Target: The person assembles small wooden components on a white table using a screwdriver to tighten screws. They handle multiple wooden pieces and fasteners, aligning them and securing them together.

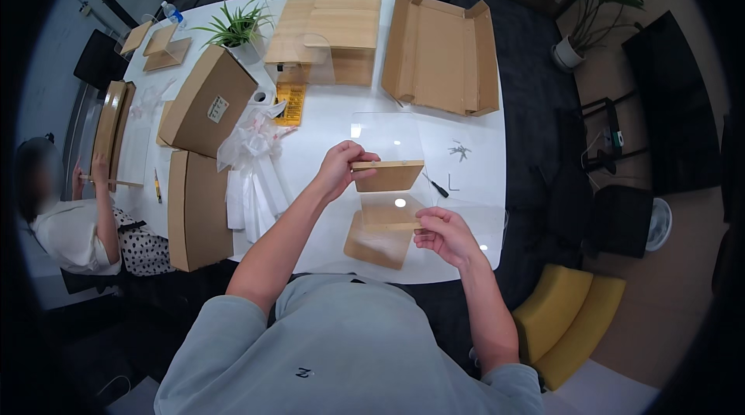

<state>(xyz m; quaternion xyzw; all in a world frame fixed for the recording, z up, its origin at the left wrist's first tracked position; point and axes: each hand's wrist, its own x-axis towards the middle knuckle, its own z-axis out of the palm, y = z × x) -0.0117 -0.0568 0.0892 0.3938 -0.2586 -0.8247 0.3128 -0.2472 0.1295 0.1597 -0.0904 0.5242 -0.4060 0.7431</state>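
My left hand (340,170) is closed on the left end of a small light-wood board (390,178), held tilted above the white table. My right hand (445,234) pinches the end of a narrow wooden strip (390,226) nearer my body. Under that strip lies another wooden board (371,250) with rounded corners. A black screwdriver (440,189) and an L-shaped hex key (453,183) rest right of the held board. Beyond them is a small heap of screws (459,151). A clear panel (388,126) lies flat beyond my left hand.
An open cardboard box (441,54) stands at the far right of the table (314,238). Left are cardboard boxes (200,209), crumpled plastic wrap (252,140) and a potted plant (239,27). A wooden stand (345,15) sits at the back. Another person (85,229) handles boards at far left.
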